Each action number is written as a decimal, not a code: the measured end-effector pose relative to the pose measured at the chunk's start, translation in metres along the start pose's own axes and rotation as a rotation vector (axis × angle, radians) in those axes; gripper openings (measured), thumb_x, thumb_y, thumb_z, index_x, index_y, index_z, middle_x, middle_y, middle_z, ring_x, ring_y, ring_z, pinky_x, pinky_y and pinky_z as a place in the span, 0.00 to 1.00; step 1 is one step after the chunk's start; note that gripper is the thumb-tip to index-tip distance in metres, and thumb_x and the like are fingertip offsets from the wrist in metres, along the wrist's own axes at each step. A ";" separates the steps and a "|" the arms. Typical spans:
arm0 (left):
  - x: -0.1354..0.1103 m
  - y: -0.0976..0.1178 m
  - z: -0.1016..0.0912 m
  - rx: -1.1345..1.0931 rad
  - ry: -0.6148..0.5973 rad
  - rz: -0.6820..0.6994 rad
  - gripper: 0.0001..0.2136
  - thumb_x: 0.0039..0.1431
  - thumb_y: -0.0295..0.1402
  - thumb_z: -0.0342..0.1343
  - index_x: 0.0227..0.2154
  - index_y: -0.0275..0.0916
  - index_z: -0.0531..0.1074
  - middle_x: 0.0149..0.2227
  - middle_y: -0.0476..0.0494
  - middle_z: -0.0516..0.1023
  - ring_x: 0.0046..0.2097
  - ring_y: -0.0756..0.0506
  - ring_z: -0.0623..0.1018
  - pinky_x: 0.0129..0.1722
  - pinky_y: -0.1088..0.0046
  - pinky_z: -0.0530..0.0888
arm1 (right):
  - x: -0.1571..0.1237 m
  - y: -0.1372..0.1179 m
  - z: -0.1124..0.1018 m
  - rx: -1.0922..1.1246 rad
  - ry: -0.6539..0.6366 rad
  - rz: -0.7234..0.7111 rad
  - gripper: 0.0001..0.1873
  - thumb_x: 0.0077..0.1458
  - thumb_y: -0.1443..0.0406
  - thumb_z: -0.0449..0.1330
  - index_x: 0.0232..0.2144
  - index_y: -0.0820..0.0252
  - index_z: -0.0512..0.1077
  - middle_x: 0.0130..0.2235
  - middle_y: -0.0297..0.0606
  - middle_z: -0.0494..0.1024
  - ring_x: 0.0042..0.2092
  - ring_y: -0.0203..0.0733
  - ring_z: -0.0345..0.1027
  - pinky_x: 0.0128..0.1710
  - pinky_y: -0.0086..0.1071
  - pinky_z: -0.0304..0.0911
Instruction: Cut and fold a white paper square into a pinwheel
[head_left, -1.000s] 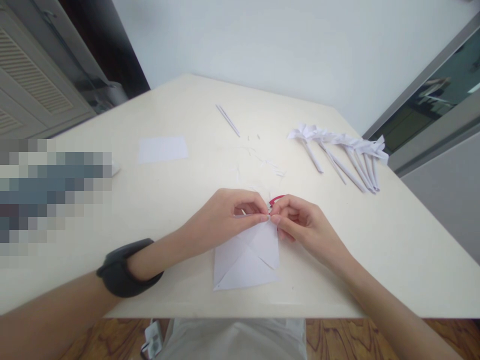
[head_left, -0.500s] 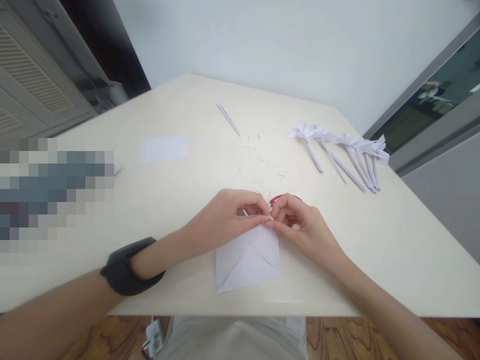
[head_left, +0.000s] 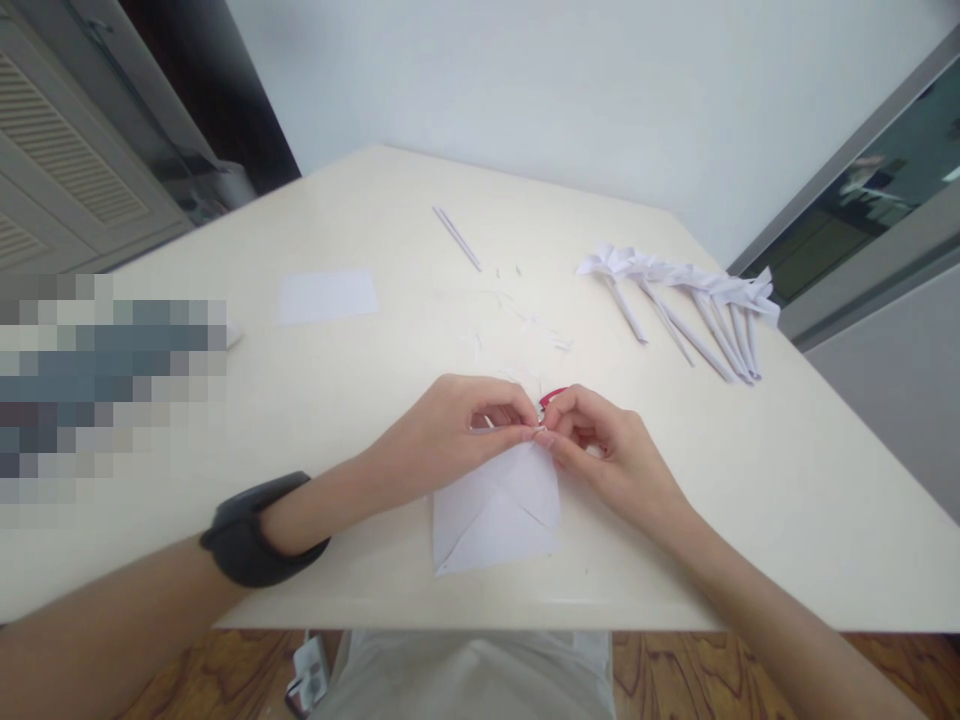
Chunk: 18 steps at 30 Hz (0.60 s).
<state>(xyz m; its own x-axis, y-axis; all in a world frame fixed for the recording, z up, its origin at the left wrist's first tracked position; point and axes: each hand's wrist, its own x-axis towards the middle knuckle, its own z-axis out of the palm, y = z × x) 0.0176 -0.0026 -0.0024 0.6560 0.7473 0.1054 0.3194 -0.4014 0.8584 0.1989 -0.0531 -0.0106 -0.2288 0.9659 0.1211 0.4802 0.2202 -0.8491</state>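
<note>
A white sheet of paper (head_left: 491, 515) with diagonal creases or slits stands out from under my hands, near the table's front edge. My left hand (head_left: 480, 425) pinches its far edge between thumb and fingers. Right beside it, my right hand (head_left: 596, 435) pinches the same far edge by the corner, fingertips nearly touching the left ones. A small bit of the paper shows at the fingertips; its exact fold is hidden. Behind my right hand lies a red-handled tool (head_left: 553, 397), mostly covered, its kind unclear.
Several paper pinwheels on rolled paper sticks (head_left: 690, 290) lie at the right. Two thin paper rolls (head_left: 457, 240) rest at the back, with paper scraps (head_left: 536, 325) nearer. A blank paper rectangle (head_left: 328, 297) lies at the left, beside a pixelated area. The table (head_left: 787, 520) meets a wall behind.
My right hand's fingers have shifted slightly at the paper's corner, and less of the red-handled tool shows. The paper's near edge sits a little higher. Otherwise things stay in place.
</note>
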 end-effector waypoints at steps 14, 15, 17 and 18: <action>0.000 -0.001 0.000 -0.011 -0.016 0.007 0.07 0.56 0.35 0.53 0.31 0.39 0.74 0.32 0.49 0.78 0.35 0.49 0.76 0.37 0.74 0.72 | -0.002 -0.004 -0.001 -0.029 -0.017 0.019 0.03 0.58 0.67 0.52 0.31 0.57 0.63 0.24 0.29 0.68 0.25 0.32 0.61 0.22 0.26 0.51; 0.000 -0.001 0.000 -0.010 -0.016 0.006 0.07 0.56 0.35 0.53 0.31 0.39 0.74 0.32 0.49 0.78 0.35 0.49 0.76 0.37 0.74 0.72 | -0.001 -0.004 -0.001 -0.036 -0.017 0.015 0.03 0.58 0.67 0.52 0.31 0.57 0.63 0.24 0.29 0.68 0.25 0.32 0.61 0.22 0.26 0.51; 0.000 -0.001 0.000 -0.002 -0.013 0.003 0.07 0.56 0.35 0.53 0.30 0.39 0.74 0.32 0.49 0.78 0.35 0.49 0.76 0.36 0.74 0.72 | -0.001 -0.004 -0.001 -0.047 -0.016 0.004 0.03 0.57 0.67 0.53 0.30 0.57 0.63 0.23 0.29 0.68 0.25 0.32 0.61 0.21 0.26 0.50; -0.001 -0.001 0.000 0.002 -0.012 0.002 0.07 0.56 0.34 0.53 0.31 0.39 0.74 0.32 0.49 0.78 0.35 0.49 0.76 0.36 0.74 0.72 | -0.002 -0.004 -0.001 -0.050 -0.015 0.000 0.03 0.57 0.67 0.53 0.30 0.57 0.63 0.23 0.29 0.68 0.25 0.32 0.61 0.21 0.26 0.50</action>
<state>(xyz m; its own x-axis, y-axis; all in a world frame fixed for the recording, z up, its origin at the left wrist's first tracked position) 0.0166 -0.0024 -0.0034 0.6651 0.7400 0.1007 0.3196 -0.4039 0.8572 0.1984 -0.0553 -0.0069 -0.2412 0.9639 0.1129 0.5217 0.2268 -0.8224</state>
